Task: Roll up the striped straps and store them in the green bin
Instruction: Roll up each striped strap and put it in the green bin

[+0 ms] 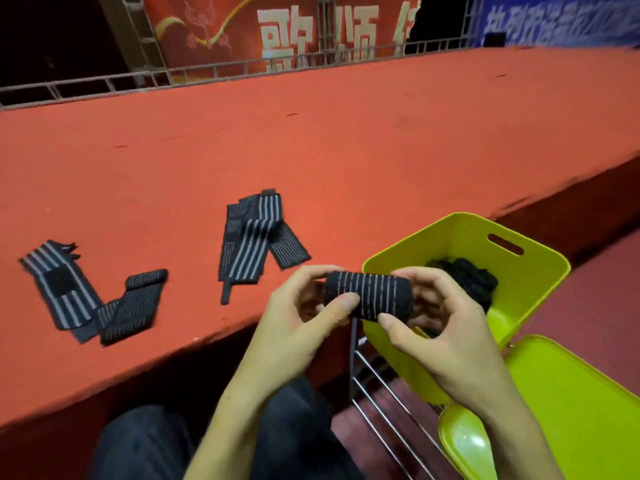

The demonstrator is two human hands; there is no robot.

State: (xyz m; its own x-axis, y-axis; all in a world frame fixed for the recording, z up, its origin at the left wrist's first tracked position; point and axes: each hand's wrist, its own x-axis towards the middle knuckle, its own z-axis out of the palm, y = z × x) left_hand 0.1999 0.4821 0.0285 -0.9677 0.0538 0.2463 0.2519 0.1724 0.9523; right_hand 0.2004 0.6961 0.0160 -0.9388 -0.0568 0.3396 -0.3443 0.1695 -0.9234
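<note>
A long red tabletop (311, 140) runs under the lamps. Close by, the left hand (304, 299) and right hand (436, 317) pinch a rolled strap (369, 296) tight so it stays wound, beside the green bin (464, 237). Farther off, two flat straps (254, 240) wait

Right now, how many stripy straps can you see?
3. One rolled strap is held between the left hand and right hand. Two unrolled ones lie on the red ledge: a middle strap and a far-left strap. The green bin may hide more.
</note>
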